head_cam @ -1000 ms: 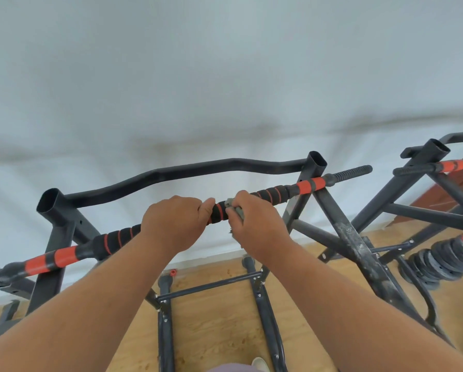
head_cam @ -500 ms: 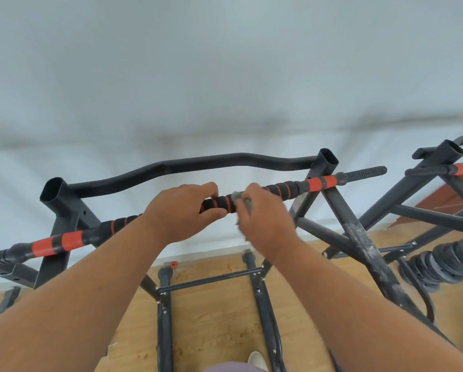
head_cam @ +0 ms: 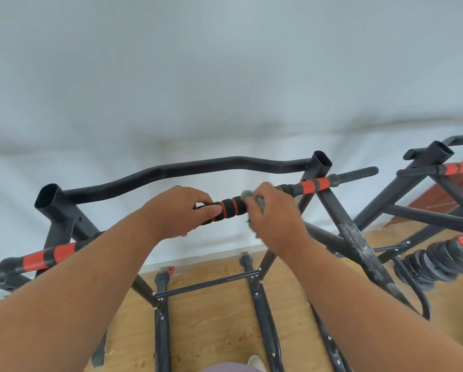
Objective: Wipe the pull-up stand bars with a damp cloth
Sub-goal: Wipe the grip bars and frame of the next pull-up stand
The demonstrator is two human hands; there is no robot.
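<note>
A black pull-up stand stands in front of me against a white wall. Its near bar has black foam with orange bands and runs from lower left to upper right. My left hand grips this bar near its middle, thumb across the foam. My right hand holds a grey-green cloth wrapped on the bar just right of the exposed foam. Behind runs a curved black top bar.
A second black stand stands to the right, with a stack of black weight plates on the wooden floor beside it. The stand's lower legs and crossbar lie below my arms.
My right hand with the cloth has slid to the right along the bar, uncovering more foam between the hands. The left hand keeps its grip.
</note>
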